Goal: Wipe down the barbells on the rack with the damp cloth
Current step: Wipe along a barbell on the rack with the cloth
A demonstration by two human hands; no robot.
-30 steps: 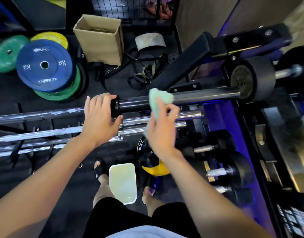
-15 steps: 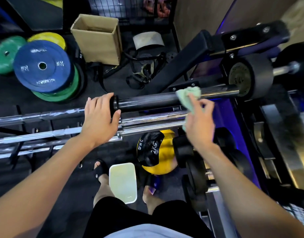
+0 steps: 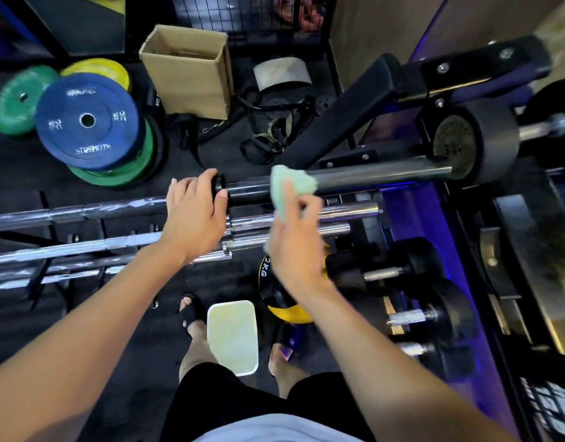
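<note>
1. Dark gym flooring [image 3: 26, 173] lies beneath a rack of long steel barbells [image 3: 83, 247].
2. Left hand [image 3: 195, 218] curls around the top barbell's black collar [image 3: 219, 188].
3. Right hand [image 3: 295, 237] pinches a pale green damp cloth [image 3: 292, 186] against that dark barbell sleeve [image 3: 376, 175].

Top barbell sleeve [image 3: 370, 177]: smooth metal, dull grey sheen. Lower barbells [image 3: 290, 218]: bright glossy chrome; shafts at left [image 3: 67, 215] look rough, patchy, maybe knurled. Cloth [image 3: 290, 186]: soft fuzzy pale-green fabric. Box [image 3: 188, 81]: matt brown cardboard. Blue plate [image 3: 86, 122]: matt rubber. Tub [image 3: 233, 336]: smooth whitish plastic. Floor [image 3: 20, 173]: matt black.
</note>
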